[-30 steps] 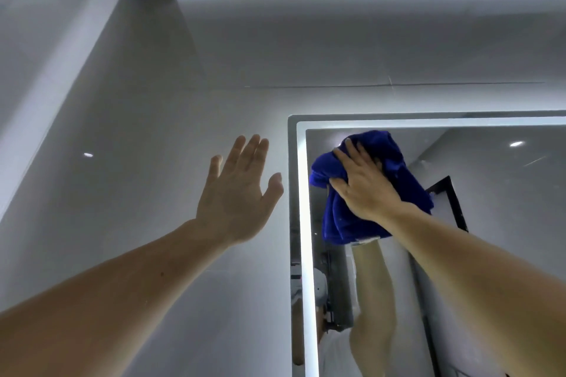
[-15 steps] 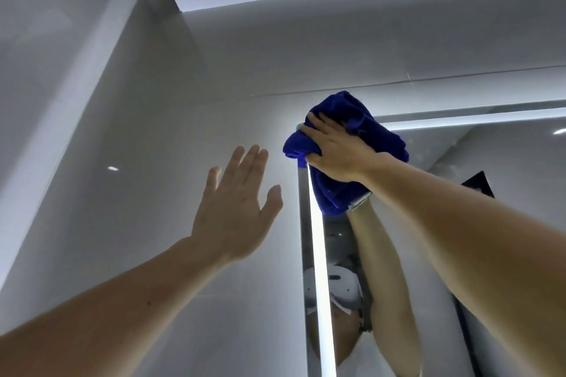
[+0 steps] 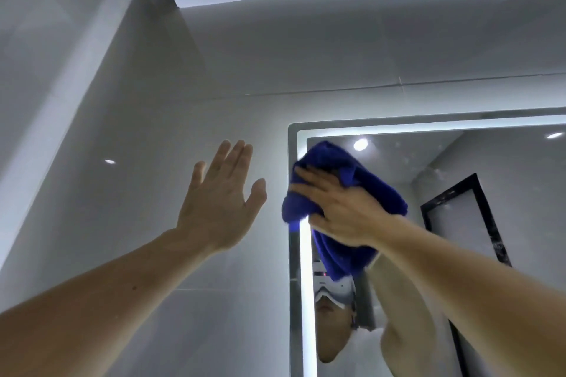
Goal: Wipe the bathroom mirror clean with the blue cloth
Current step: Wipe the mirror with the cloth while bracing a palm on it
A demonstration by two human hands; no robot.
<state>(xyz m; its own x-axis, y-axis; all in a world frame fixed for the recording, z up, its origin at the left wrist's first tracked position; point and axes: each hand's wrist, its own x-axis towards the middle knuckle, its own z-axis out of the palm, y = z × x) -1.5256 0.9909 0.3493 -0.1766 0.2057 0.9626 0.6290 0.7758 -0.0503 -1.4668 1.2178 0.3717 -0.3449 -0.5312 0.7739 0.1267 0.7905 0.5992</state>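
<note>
Clearly mid-wipe: my right hand [image 3: 343, 211] grips the bunched blue cloth [image 3: 382, 193] against the mirror [image 3: 474, 162] at its ten o'clock corner. Faint specks toward two o'clock suggest most glass is left; my left hand [image 3: 217, 208], at nine o'clock, has straight, spread fingers.

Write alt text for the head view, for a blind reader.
The right hand holds a bunched blue cloth against the mirror near its lit upper left corner. The left hand is raised open toward the grey wall beside it.
</note>
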